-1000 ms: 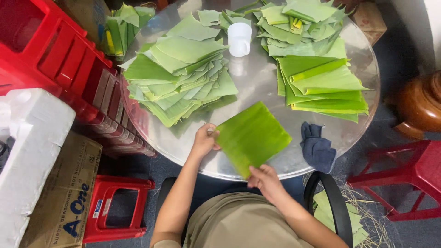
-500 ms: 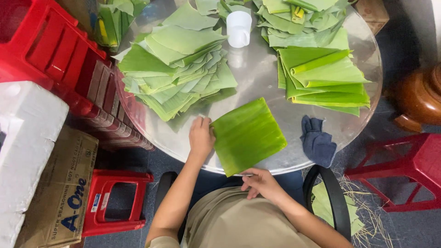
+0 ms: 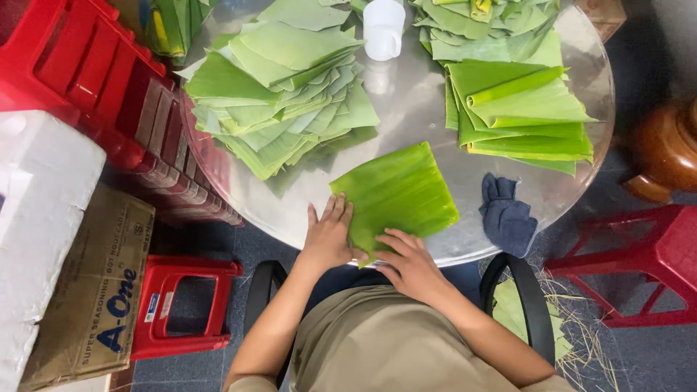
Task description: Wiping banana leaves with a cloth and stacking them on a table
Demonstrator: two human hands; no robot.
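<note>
Your left hand (image 3: 330,236) lies flat with fingers spread, pressing the near-left edge of the broad, bright green banana leaf sheet (image 3: 396,194), which sits at the six o'clock rim of the round, shiny metal worktop (image 3: 414,109). Your right hand (image 3: 408,263) rests at the sheet's near corner, fingers curled loosely on its edge; whether it pinches the leaf or only touches it I cannot tell.

The sheet's near corner overhangs the worktop rim toward your lap. If you ease the pressure of the flat hand, the smooth metal gives little grip, and the leaf could slide off the edge. The ribs run across the sheet, so a sharp tug at the corner would likely split it along a rib.

At ten o'clock a fanned heap of pale green cut leaf pieces (image 3: 279,87) lies just beside the sheet's far-left corner; a sweep that way could drag the loose lower pieces out of order. At two o'clock the stack of darker green folded leaves (image 3: 526,116) stands apart from it. The crumpled dark blue cloth (image 3: 506,216) at four o'clock lies near the rim, and your right forearm could nudge it off. The white plastic cup (image 3: 383,27) at twelve o'clock stands well apart.
</note>
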